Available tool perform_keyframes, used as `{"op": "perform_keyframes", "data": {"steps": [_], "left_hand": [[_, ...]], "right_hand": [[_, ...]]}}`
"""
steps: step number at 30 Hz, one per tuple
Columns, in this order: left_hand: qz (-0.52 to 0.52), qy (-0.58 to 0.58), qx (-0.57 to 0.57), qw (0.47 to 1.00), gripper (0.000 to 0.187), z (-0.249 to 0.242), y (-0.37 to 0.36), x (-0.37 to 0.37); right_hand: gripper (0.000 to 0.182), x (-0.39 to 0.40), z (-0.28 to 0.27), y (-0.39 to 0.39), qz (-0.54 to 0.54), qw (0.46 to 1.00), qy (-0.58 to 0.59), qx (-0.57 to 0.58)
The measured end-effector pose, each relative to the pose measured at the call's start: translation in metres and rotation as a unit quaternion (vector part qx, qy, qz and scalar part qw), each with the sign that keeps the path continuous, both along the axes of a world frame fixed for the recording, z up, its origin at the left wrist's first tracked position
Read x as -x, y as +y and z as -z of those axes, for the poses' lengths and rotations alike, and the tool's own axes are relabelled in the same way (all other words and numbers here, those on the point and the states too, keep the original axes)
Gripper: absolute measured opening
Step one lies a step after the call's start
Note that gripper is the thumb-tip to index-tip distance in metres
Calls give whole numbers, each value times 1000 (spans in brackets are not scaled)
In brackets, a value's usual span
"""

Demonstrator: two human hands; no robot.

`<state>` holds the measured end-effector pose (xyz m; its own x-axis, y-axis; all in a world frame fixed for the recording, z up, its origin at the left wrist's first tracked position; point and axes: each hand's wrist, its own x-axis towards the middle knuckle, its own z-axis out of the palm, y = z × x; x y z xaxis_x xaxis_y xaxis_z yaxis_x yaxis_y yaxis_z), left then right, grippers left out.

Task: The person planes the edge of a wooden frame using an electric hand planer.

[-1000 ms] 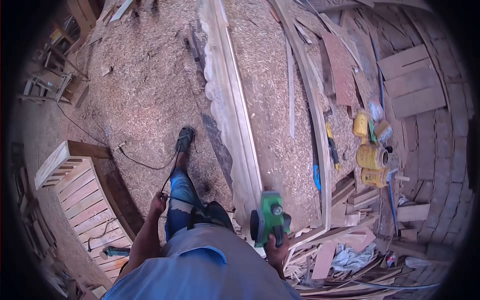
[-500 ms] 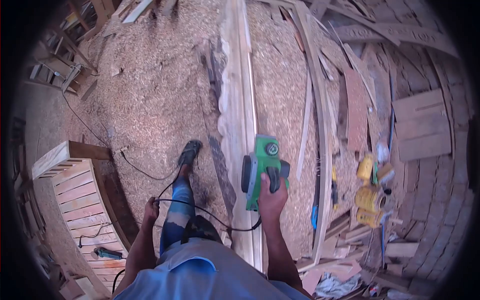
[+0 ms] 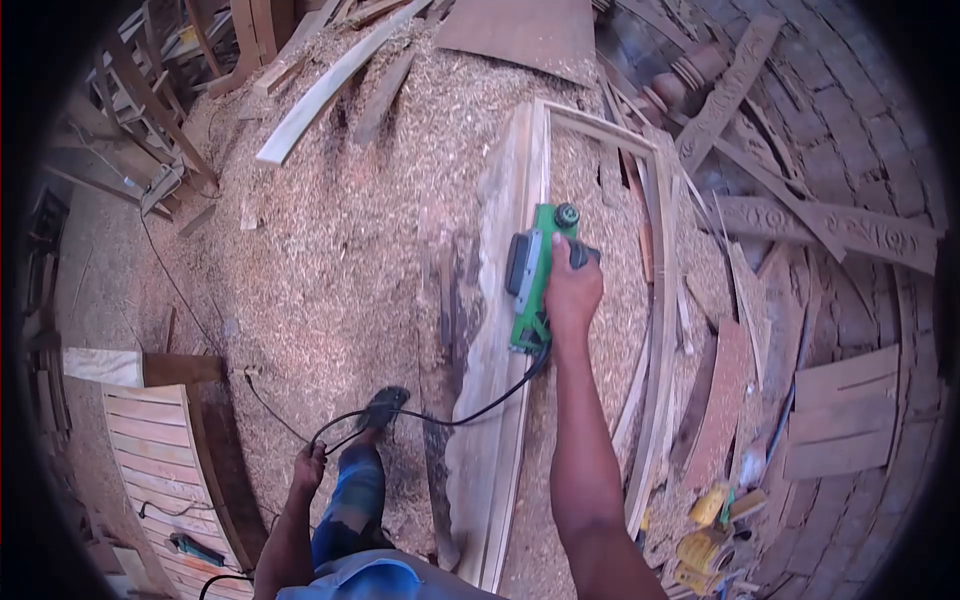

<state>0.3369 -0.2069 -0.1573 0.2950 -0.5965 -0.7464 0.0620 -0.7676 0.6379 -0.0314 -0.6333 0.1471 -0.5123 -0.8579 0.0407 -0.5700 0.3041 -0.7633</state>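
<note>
My right hand [image 3: 573,292] is wrapped round the dark handle of a green electric planer [image 3: 536,275]. The planer rests along a long pale wooden frame piece [image 3: 500,420], in its upper part. Its black cable [image 3: 450,421] loops leftward to my left hand [image 3: 309,466], whose closed fingers hold it above the shavings. A wavy, rough-edged board side runs along the left of the piece.
Wood shavings [image 3: 310,270] cover the floor. A slatted wooden piece [image 3: 155,440] with another tool [image 3: 195,550] on it stands at left. Carved boards [image 3: 820,222], offcuts and yellow containers [image 3: 702,550] lie at right near a brick wall. My shoe [image 3: 386,406] is beside the workpiece.
My right hand and the planer have moved forward along the wood, towards its far end. My left hand still holds the cable. The view has shifted forward, showing the frame's far corner.
</note>
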Motion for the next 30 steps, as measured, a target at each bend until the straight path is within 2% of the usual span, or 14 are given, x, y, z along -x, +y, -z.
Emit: {"op": "perform_keyframes", "data": {"steps": [3, 6, 8, 9, 11, 13, 14, 16, 21, 23, 26, 27, 29, 30], "left_hand": [[28, -23, 28, 999, 44, 2, -38, 4], [69, -54, 52, 995, 59, 27, -63, 1], [79, -59, 79, 992, 53, 8, -91, 4], [64, -26, 113, 991, 50, -18, -109, 10], [120, -57, 170, 977, 49, 6, -110, 2], [215, -182, -8, 960, 57, -13, -127, -2], [213, -162, -6, 964, 59, -15, -125, -7], [233, -140, -17, 962, 62, -29, -120, -19], [290, -184, -37, 938, 63, -41, -95, -70], [247, -184, -60, 949, 59, -43, -91, -85], [259, -248, 54, 932, 54, -46, -96, -97], [259, -279, 170, 909, 53, -6, -95, -106], [152, -271, 174, 934, 50, -110, -99, -73], [146, -264, 173, 938, 49, -116, -105, -67]], "right_hand": [[61, -9, -8, -103, -4, 999, 36, -18], [66, -17, -18, -197, -10, 998, 52, -22], [67, -18, -21, -254, -22, 999, 26, -27], [67, -15, -12, -274, -22, 997, 66, 23], [66, -9, 14, -300, -17, 986, 104, 131], [61, -7, 7, -277, -136, 975, -84, 151], [61, -12, -10, -245, -117, 981, -33, 150], [66, -10, -18, -193, -31, 999, 28, 16], [51, 5, 13, -29, -4, 999, 25, 34], [49, 9, 18, 48, 14, 999, 20, 32], [48, 8, 38, 147, 72, 995, 56, 28], [47, 10, 47, 187, 108, 991, 73, 19], [51, 7, 37, 252, 102, 994, 18, 33], [50, 3, 34, 281, 108, 992, -26, 56]]}}
